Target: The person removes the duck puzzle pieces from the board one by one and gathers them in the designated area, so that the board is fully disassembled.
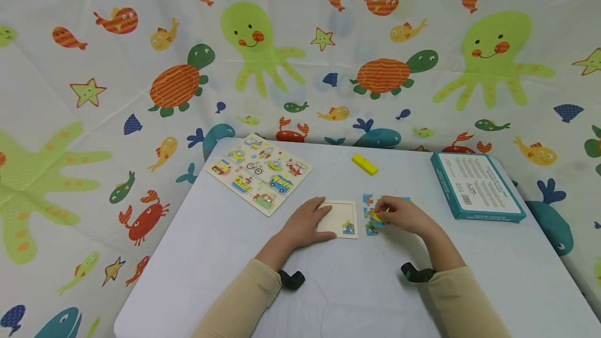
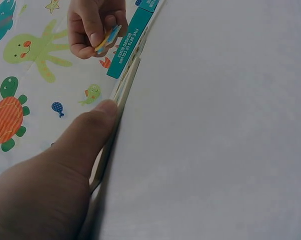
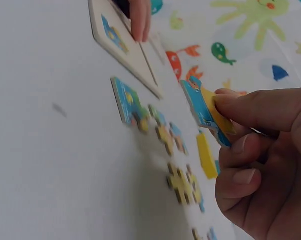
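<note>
My left hand (image 1: 302,226) rests at the left side of a square wooden puzzle tray (image 1: 332,213), its fingers spread and its thumb along the near edge. In the tray's near right corner lies one blue and yellow puzzle piece (image 1: 348,227). My right hand (image 1: 405,215) is raised over loose pieces just right of the tray. Thumb and fingers pinch a blue and yellow jigsaw piece (image 3: 207,110), seen tilted in the right wrist view. Below it on the table lie several loose jigsaw pieces (image 3: 180,184), partly hidden by the right hand in the head view.
A wooden vehicle puzzle board (image 1: 259,173) lies at the back left. Behind the loose pieces is a yellow block (image 1: 364,165). A teal and white box (image 1: 479,186) sits at the right. A sea-animal printed cloth (image 1: 328,67) hangs behind the white table (image 1: 188,275).
</note>
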Tool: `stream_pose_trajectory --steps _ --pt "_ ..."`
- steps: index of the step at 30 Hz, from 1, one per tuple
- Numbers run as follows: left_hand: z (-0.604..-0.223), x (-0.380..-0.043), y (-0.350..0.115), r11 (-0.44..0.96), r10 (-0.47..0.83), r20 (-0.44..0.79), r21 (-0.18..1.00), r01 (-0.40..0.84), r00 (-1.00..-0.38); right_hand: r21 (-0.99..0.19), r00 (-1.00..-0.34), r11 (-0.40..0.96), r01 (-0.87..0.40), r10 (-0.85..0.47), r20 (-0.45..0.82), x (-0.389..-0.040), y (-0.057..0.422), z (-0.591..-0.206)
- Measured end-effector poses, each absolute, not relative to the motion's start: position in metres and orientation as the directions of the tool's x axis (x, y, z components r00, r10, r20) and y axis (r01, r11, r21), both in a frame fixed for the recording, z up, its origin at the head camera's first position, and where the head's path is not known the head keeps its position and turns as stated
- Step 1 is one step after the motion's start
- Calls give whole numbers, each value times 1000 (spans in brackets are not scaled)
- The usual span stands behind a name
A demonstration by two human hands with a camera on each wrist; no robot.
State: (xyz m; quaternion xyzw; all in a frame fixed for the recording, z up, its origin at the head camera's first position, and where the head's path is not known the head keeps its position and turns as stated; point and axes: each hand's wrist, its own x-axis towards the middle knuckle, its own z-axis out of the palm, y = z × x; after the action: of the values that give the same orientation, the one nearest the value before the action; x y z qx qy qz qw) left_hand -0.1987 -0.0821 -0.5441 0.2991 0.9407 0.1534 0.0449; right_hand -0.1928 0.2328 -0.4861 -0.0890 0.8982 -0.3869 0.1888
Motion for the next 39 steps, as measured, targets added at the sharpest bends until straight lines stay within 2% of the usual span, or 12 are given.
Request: stream_pose_trajectory --steps 14,39 --pt "-542 -198 -81 777 577 10 304 552 -817 -721 -901 693 28 -295 -319 -189 262 -500" --pt "-542 -198 -81 772 575 6 327 545 -818 -682 -902 730 35 -270 -336 -186 258 -505"
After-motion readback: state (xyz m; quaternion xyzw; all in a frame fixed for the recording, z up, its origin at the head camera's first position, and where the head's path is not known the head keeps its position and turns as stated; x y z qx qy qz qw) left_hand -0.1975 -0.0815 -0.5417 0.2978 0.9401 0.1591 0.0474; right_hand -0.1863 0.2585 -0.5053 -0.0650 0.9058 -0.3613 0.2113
